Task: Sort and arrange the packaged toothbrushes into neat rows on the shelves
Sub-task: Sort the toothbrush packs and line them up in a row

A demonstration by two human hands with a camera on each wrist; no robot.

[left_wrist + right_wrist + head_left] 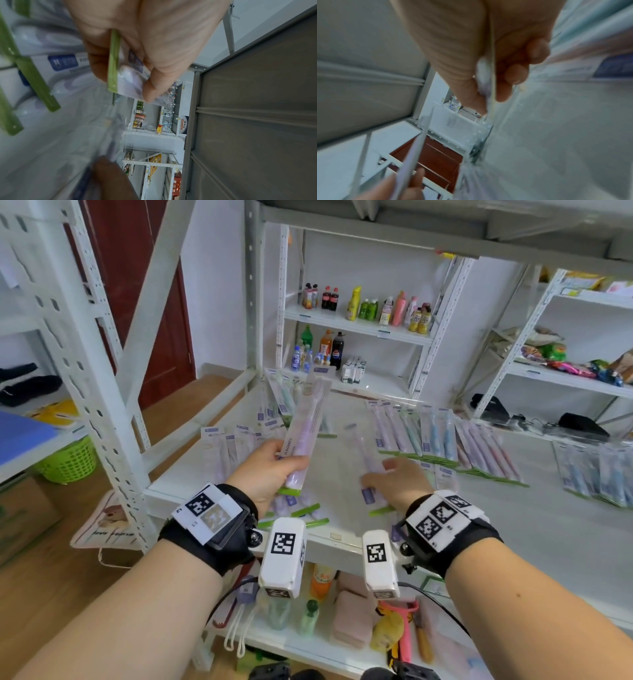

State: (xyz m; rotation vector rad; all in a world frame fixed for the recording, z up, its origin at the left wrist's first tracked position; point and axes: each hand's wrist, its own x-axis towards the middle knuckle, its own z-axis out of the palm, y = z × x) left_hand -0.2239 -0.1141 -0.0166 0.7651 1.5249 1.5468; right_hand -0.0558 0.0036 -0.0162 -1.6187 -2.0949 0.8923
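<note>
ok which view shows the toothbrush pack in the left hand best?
Head view: the whole purple toothbrush pack shows, held up by the left hand above the shelf. Left wrist shows only its green bottom edge, pinched. Right wrist shows it edge-on, blurred.

Both forearms reach forward, each wrist wearing a black band. Left hand raised, thumb and fingers pinching a toothbrush pack near its lower end. Right hand lower, palm down, fingers gripping a second pack.

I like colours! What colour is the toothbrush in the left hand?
Light purple toothbrush, left hand; the head view shows it best.
</note>
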